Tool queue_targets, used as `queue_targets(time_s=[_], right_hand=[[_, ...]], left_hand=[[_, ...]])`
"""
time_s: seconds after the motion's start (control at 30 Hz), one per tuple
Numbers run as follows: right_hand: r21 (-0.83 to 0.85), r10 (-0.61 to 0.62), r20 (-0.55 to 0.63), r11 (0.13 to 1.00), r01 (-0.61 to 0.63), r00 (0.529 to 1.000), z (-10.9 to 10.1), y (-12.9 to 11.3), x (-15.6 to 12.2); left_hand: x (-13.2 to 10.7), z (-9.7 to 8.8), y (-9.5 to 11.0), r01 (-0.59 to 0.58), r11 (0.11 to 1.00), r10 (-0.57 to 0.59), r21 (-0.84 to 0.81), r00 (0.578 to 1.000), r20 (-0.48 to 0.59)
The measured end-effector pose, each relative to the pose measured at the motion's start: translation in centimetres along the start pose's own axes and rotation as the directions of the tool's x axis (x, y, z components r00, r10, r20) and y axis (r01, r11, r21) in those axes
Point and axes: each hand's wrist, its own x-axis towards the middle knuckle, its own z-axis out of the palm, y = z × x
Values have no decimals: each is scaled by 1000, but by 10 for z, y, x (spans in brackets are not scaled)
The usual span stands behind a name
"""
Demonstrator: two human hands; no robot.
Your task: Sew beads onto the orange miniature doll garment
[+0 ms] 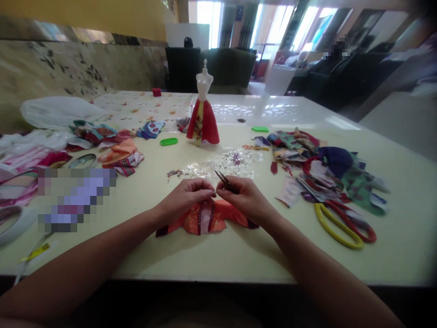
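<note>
Over the middle of the table, my left hand (pixel 193 191) is closed in a pinch, with something tiny and pale at the fingertips that I cannot make out. My right hand (pixel 241 193) is wrapped round dark tweezers (pixel 223 176), whose two points face up and left. The fingertips of both hands nearly meet. Under them lies a small orange doll jacket (pixel 191 221) with dark trim and a pale front panel, partly covered by the hands. Just beyond are shiny clear packets (pixel 218 164) and a scatter of tiny dark beads (pixel 175 173).
A white doll mannequin (pixel 204 86) in a red skirt (pixel 210 120) stands behind. Scissors (pixel 341 223) with yellow and red handles lie right, near a heap of fabric scraps (pixel 300 148). Left are more scraps (pixel 121 152), a tape roll (pixel 13 223) and a green tray (pixel 169 141).
</note>
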Motion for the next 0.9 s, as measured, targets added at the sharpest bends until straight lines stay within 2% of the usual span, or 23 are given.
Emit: queue_targets(time_s=[0.13,0.27,0.47,0.63,0.9], right_hand=[[10,-8,-37,1000,9,999,1,0,1],[15,-12,-97,1000,14,995,1,1,1],[-57,-19,-44,998,16,999,7,-1,-1],[-86,-2,-49,996,-2,999,11,-1,-1],[-36,-2,-18,999,2,1000,11,-1,-1]], left_hand=[[1,0,-2,-9,999,9,-41,1000,-14],[2,0,-3,-35,998,31,-52,997,-76],[0,3,-1,-101,992,111,77,985,-134],[-1,6,1,-86,973,122,216,980,-158],[0,6,-1,-67,977,92,202,988,-121]])
